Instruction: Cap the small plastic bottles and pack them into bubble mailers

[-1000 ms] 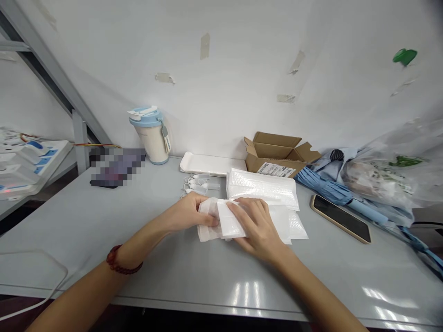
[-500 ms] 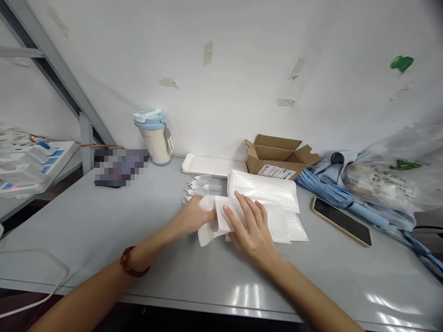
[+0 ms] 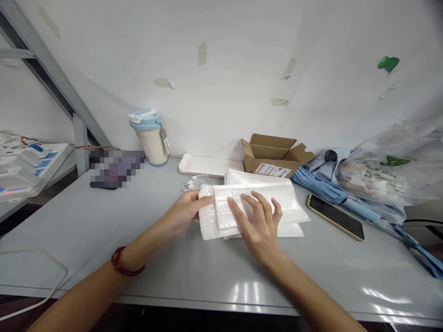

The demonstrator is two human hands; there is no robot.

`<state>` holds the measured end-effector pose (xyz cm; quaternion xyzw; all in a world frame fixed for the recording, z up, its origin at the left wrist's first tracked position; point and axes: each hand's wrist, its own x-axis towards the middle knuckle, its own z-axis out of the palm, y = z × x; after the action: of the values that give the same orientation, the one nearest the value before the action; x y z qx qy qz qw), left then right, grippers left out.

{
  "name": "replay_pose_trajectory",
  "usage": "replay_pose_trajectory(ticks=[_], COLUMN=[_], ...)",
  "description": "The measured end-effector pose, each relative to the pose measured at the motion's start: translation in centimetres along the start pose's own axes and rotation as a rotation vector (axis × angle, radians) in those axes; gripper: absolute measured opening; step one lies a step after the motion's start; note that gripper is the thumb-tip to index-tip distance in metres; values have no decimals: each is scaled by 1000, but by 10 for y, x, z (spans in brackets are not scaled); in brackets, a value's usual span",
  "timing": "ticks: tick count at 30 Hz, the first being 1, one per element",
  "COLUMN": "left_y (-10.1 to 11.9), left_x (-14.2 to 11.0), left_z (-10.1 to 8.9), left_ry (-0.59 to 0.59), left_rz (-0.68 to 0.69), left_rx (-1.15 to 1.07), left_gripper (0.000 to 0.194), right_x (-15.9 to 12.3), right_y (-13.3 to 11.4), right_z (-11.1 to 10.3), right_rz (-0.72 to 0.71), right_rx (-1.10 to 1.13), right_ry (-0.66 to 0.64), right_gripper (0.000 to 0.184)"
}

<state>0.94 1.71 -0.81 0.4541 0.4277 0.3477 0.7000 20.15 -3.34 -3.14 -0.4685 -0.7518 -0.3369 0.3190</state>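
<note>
A white bubble mailer (image 3: 225, 216) with its flap folded open at the left end lies across the middle of the desk. My left hand (image 3: 183, 214) pinches that flap end, thumb on top and fingers underneath. Spread over the mailer's face are the fingers of my right hand (image 3: 260, 228), resting flat on it and not closed round it. More white bubble mailers (image 3: 242, 176) lie beneath and behind. Just beyond my left hand are several small clear plastic pieces with loops (image 3: 194, 181), partly hidden by the hand and the mailer.
Along the wall stand a white-and-blue tumbler (image 3: 151, 140), a flat white pack (image 3: 212, 165) and an open cardboard box (image 3: 270, 159). To the right lie a phone (image 3: 335, 217), a folded blue umbrella (image 3: 318, 186) and a clear plastic bag (image 3: 374, 170). A white cable (image 3: 57, 281) crosses the front left.
The mailer's left end now lies flatter and its flap shows fully. My left hand has shifted from inside the opening to its edge. My right fingers have spread. The view has shifted slightly.
</note>
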Motion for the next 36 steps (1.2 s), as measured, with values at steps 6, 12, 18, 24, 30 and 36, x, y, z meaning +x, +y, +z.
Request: replay_pose_trajectory(ticks=[6, 12, 18, 24, 30, 36], left_y=[0, -12, -27, -20, -27, -46], left_x=[-4, -8, 1, -9, -4, 3], left_z=[3, 9, 12, 24, 31, 34], left_ry=[-96, 91, 180, 50, -153, -158], left_rz=[225, 778, 1040, 637, 196, 35], left_rx=[128, 700, 971, 661, 304, 154], left_gripper=[31, 23, 35, 22, 30, 27], right_x=[-3, -1, 6, 6, 5, -1], right_y=[4, 6, 9, 10, 19, 30], right_z=[3, -1, -14, -20, -8, 16], right_rz=[-24, -24, 11, -1, 28, 74], right_rx=[55, 12, -19, -2, 50, -2], right_ry=[-91, -61, 73, 175, 39, -183], right_gripper=[43, 40, 34, 42, 41, 35])
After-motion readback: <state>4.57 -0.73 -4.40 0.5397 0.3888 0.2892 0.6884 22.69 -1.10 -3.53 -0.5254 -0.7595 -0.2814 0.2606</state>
